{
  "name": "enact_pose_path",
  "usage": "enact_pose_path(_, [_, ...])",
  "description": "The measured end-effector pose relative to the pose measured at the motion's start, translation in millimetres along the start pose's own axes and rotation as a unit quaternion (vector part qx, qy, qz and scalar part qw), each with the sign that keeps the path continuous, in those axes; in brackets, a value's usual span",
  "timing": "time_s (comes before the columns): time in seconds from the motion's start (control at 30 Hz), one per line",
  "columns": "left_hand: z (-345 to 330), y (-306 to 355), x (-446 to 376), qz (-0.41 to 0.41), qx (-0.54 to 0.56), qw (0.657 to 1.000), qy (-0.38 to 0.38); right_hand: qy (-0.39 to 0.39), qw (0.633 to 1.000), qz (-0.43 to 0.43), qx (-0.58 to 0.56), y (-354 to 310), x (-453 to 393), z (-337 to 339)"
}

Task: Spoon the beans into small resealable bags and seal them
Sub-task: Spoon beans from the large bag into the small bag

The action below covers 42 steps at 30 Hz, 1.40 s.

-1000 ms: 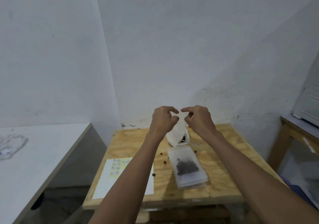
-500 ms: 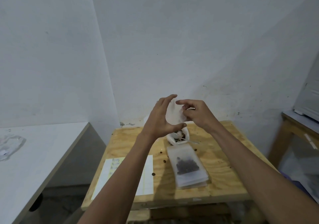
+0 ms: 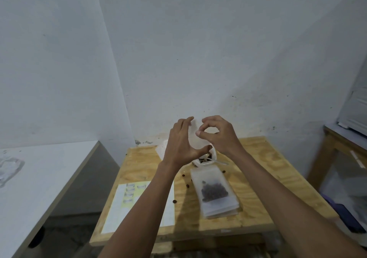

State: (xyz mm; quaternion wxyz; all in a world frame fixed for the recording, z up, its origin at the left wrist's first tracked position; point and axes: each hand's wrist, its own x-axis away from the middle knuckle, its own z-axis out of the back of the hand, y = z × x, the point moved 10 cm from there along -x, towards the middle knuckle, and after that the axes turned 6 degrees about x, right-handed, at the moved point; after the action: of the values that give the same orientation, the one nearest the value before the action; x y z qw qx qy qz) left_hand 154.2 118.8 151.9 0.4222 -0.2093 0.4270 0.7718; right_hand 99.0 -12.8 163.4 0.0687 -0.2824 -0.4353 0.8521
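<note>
Wooden counter (image 3: 258, 178) below both hands; stack of filled bags (image 3: 215, 194) beneath the right hand (image 3: 220, 136); bean container (image 3: 204, 158) with spoon (image 3: 218, 161) under the wrists. Left hand (image 3: 182, 144) cradles an empty translucent bag (image 3: 195, 138) between fingers and thumb; right hand pinches its top edge. Opening the mouth fully should ease spooning
</note>
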Motion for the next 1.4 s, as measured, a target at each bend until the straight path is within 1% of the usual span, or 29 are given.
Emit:
enact_pose_path(0.13, [-0.5, -8.3, 6.0, 0.011, 0.003, 1.000, 0.012, -0.009, 0.999, -0.015, -0.036, 6.9, 0.5, -4.6])
enact_pose_path(0.23, [-1.7, -22.0, 11.0, 0.028, -0.006, 1.000, 0.011, 0.033, 0.997, -0.021, -0.062, 21.3, 0.2, 3.5])
enact_pose_path(0.3, [-2.0, -33.3, 17.6, 0.039, -0.013, 0.999, 0.005, 0.051, 0.997, -0.062, -0.008, 47.4, -2.1, 8.5])
enact_pose_path(0.33, [-2.4, -38.5, 20.9, 0.043, -0.014, 0.999, 0.002, 0.043, 0.994, -0.089, 0.047, 64.0, -3.2, 7.5])
enact_pose_path(0.4, [-5.5, -48.3, 25.9, 0.059, -0.006, 0.998, -0.010, -0.003, 0.976, -0.150, 0.158, 98.5, -1.6, -1.3])
enact_pose_path(0.47, [-12.5, -61.1, 28.4, 0.095, 0.019, 0.995, -0.027, -0.050, 0.955, -0.193, 0.219, 123.2, 3.4, -13.1])
enact_pose_path(0.6, [-25.0, -99.3, 30.4, 0.198, 0.106, 0.974, -0.024, -0.090, 0.937, -0.200, 0.271, 139.1, 5.2, -31.4])
enact_pose_path(0.7, [-37.6, -115.0, 25.7, 0.239, 0.154, 0.958, -0.026, -0.122, 0.932, -0.202, 0.277, 146.5, -0.7, -46.5])
enact_pose_path(0.77, [-47.9, -114.6, 20.7, 0.250, 0.179, 0.951, -0.039, -0.136, 0.926, -0.203, 0.288, 151.6, -6.3, -53.9])
enact_pose_path(0.87, [-66.6, -114.7, 14.5, 0.258, 0.195, 0.944, -0.065, -0.140, 0.920, -0.206, 0.302, 158.4, -14.9, -57.8])
enact_pose_path(1.0, [-91.8, -115.5, 10.2, 0.252, 0.168, 0.946, -0.120, -0.152, 0.914, -0.204, 0.316, 162.6, -20.3, -55.6])
enact_pose_path(1.17, [-102.9, -114.1, 12.2, 0.229, 0.135, 0.954, -0.141, -0.158, 0.912, -0.199, 0.323, 164.5, -21.0, -52.3])
enact_pose_path(1.23, [-103.7, -110.7, 13.2, 0.208, 0.117, 0.959, -0.151, -0.142, 0.914, -0.204, 0.321, 165.5, -19.4, -47.0])
enact_pose_path(1.3, [-103.5, -106.2, 13.0, 0.183, 0.095, 0.965, -0.161, -0.106, 0.916, -0.204, 0.329, 162.6, -17.5, -35.6])
enact_pose_path(1.4, [-101.5, -101.5, 12.7, 0.156, 0.069, 0.971, -0.170, -0.067, 0.913, -0.185, 0.357, 159.2, -12.3, -22.4])
